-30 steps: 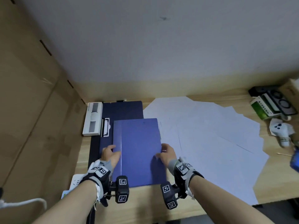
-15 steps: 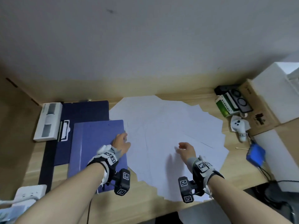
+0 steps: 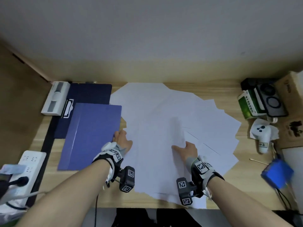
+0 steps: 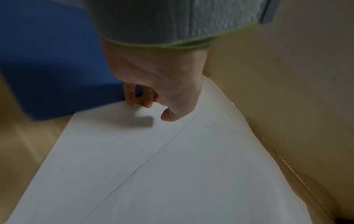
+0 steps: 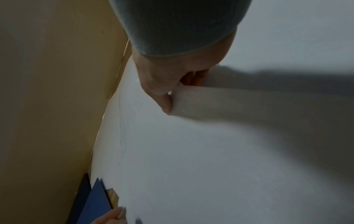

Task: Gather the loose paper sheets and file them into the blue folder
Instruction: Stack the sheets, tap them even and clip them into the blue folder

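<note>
The blue folder [image 3: 91,136] lies shut on the desk's left side, partly over a darker blue clipboard [image 3: 88,94]. Several loose white paper sheets [image 3: 205,118] fan out to its right. My left hand [image 3: 120,134] sits where the folder's right edge meets the papers. In the left wrist view its fingers [image 4: 132,97] curl down to the paper's edge beside the folder [image 4: 57,68], the thumb just above the sheet, nothing gripped. My right hand [image 3: 180,146] pinches one sheet [image 3: 177,131] and lifts its near edge. The right wrist view shows thumb and fingers [image 5: 166,103] clamping that curled sheet [image 5: 229,106].
A white power strip [image 3: 31,163] with plugs lies at the front left. A white device [image 3: 55,97] sits beside the clipboard. At the right are a green box [image 3: 249,104], a black gadget [image 3: 270,99], a white controller [image 3: 262,135], a blue object [image 3: 277,174] and a cardboard box [image 3: 291,115].
Both hands left the folder's cover. The left moved to the folder's right edge, and the right crossed onto the papers and pinched up one sheet. The head view swung right.
</note>
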`<action>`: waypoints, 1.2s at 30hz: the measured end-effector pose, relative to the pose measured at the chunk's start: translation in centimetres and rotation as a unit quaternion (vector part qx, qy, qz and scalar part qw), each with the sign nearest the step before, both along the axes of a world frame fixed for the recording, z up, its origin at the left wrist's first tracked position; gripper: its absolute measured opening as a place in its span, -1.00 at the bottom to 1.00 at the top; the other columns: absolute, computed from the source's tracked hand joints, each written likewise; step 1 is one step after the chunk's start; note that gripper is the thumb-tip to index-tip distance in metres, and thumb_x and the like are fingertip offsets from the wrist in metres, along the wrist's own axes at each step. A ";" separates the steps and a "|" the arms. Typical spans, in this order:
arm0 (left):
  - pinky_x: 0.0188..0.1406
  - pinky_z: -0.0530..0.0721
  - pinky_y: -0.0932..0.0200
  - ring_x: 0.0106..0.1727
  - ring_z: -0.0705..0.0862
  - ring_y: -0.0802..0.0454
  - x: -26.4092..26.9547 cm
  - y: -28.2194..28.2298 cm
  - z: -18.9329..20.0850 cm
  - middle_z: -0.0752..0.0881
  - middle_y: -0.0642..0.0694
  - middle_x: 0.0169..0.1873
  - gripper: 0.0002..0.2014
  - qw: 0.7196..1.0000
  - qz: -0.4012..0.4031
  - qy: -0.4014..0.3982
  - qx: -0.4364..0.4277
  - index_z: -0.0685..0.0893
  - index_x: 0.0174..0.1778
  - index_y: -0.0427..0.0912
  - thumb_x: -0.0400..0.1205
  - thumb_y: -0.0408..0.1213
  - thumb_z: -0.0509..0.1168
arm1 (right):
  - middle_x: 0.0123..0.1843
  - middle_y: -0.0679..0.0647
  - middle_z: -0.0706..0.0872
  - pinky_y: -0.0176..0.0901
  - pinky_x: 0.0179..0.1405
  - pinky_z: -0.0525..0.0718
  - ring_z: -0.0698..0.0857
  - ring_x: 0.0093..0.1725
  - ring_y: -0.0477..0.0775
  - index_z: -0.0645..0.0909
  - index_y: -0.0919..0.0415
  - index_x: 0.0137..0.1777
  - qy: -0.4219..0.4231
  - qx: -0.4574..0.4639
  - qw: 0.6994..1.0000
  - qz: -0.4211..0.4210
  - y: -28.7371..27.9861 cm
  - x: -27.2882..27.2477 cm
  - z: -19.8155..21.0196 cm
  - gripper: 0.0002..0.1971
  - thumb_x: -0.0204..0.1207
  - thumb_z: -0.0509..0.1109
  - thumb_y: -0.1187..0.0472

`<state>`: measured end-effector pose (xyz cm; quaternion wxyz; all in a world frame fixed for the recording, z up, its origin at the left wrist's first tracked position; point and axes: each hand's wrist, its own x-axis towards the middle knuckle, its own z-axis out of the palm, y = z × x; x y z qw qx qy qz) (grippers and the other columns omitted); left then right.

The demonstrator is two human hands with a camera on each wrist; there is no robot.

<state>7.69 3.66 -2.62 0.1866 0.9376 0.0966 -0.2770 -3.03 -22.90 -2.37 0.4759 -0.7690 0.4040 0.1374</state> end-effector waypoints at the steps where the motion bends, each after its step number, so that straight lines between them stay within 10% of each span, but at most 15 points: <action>1: 0.29 0.59 -0.12 0.31 0.57 -0.28 -0.9 0.0 0.3 0.46 -0.24 0.36 -0.49 1.000 0.019 0.009 -0.006 0.44 0.44 -0.18 0.54 -0.23 0.30 | -0.26 0.04 0.78 -0.14 -0.25 0.67 0.75 -0.23 0.14 0.73 0.13 -0.21 -0.003 0.004 1.000 0.008 -0.3 -0.1 0.1 -0.86 0.36 0.54 0.07; 9: -0.07 0.59 0.16 0.15 0.65 -0.11 -6.5 -1.1 0.9 0.64 -0.12 0.19 -0.54 0.985 0.085 0.117 -0.092 0.45 0.39 -0.15 0.56 -0.22 0.31 | -0.40 0.09 0.62 -0.15 -0.34 0.50 0.52 -0.36 0.10 0.67 0.33 -0.24 -0.030 0.028 0.996 -0.076 -3.8 -0.5 0.7 -0.80 0.45 0.43 0.16; 13: -0.37 0.41 0.24 -0.26 0.55 -0.02 -7.5 -1.5 1.5 0.58 0.00 -0.34 -0.91 0.979 0.047 0.134 -0.144 0.58 -0.27 -0.06 0.46 -0.21 0.38 | -0.42 0.09 0.48 -0.15 -0.34 0.45 0.42 -0.40 0.09 0.58 0.37 -0.28 -0.040 0.055 0.993 -0.099 -3.7 0.1 0.9 -0.75 0.41 0.37 0.14; 15: -0.33 0.29 0.19 -0.39 0.41 -0.03 -7.3 -1.4 1.2 0.42 -0.01 -0.50 -0.72 0.975 0.029 0.139 -0.170 0.39 -0.51 -0.05 0.44 -0.22 0.34 | -0.42 0.06 0.38 -0.12 -0.31 0.36 0.34 -0.36 0.10 0.49 0.20 -0.39 -0.042 0.081 0.989 -0.118 -3.6 0.3 1.1 -0.80 0.41 0.33 0.16; 19: -0.31 0.46 0.17 -0.24 0.60 -0.11 -6.5 -1.5 0.9 0.65 -0.16 -0.25 -0.89 0.979 0.074 0.108 -0.153 0.59 -0.26 -0.22 0.57 -0.29 0.26 | -0.13 0.05 0.67 -0.13 0.00 0.50 0.60 -0.12 0.10 0.71 0.19 0.03 -0.044 0.074 0.986 -0.140 -4.4 -0.2 1.4 -0.87 0.55 0.43 0.19; 22: 0.04 0.61 0.00 0.20 0.67 -0.37 -6.3 -2.3 0.0 0.64 -0.48 0.22 -0.61 0.973 0.098 0.119 -0.170 0.55 0.27 -0.50 0.65 -0.25 0.21 | 0.15 0.11 0.68 -0.02 0.07 0.60 0.62 0.13 0.17 0.63 0.23 0.30 -0.002 0.065 0.985 -0.161 -4.8 -1.5 0.6 -0.62 0.53 0.50 0.11; 25: 0.42 0.50 -0.07 0.48 0.49 -0.30 -7.0 -4.0 0.2 0.49 -0.31 0.48 -0.39 0.953 0.104 0.157 -0.236 0.36 0.51 -0.43 0.67 -0.07 0.26 | 0.24 0.19 0.68 0.02 -0.11 0.65 0.65 0.15 0.26 0.56 0.23 0.40 0.016 0.103 0.975 -0.194 -4.3 -2.5 0.2 -0.47 0.48 0.54 0.06; 28: 0.43 0.49 0.07 0.42 0.54 -0.07 -7.8 -6.0 0.8 0.52 0.00 0.40 -0.34 0.934 0.068 0.187 -0.296 0.38 0.53 -0.19 0.56 -0.02 0.43 | 0.11 0.17 0.68 0.00 0.00 0.62 0.65 0.03 0.23 0.48 0.32 0.48 0.036 0.115 0.977 -0.177 -3.5 -3.2 1.0 -0.39 0.49 0.52 0.07; 33: 0.33 0.62 0.07 0.30 0.66 -0.08 -7.6 -8.9 0.0 0.66 -0.14 0.35 -0.52 0.951 -0.053 0.129 -0.278 0.51 0.47 -0.22 0.59 -0.36 0.29 | 0.05 0.22 0.79 0.08 0.09 0.72 0.74 -0.01 0.24 0.65 0.31 0.13 0.017 0.075 0.986 -0.146 -4.0 -4.4 0.9 -0.71 0.47 0.52 0.18; 36: -0.09 0.59 0.48 0.04 0.70 0.02 -6.4 -9.4 1.1 0.75 -0.05 0.01 -0.72 0.937 -0.132 0.137 -0.292 0.65 0.21 -0.27 0.61 -0.52 0.21 | -0.13 0.26 0.83 0.15 -0.04 0.77 0.79 -0.15 0.29 0.73 0.29 -0.12 0.007 0.043 0.984 -0.173 -5.4 -5.3 1.0 -0.89 0.43 0.44 0.26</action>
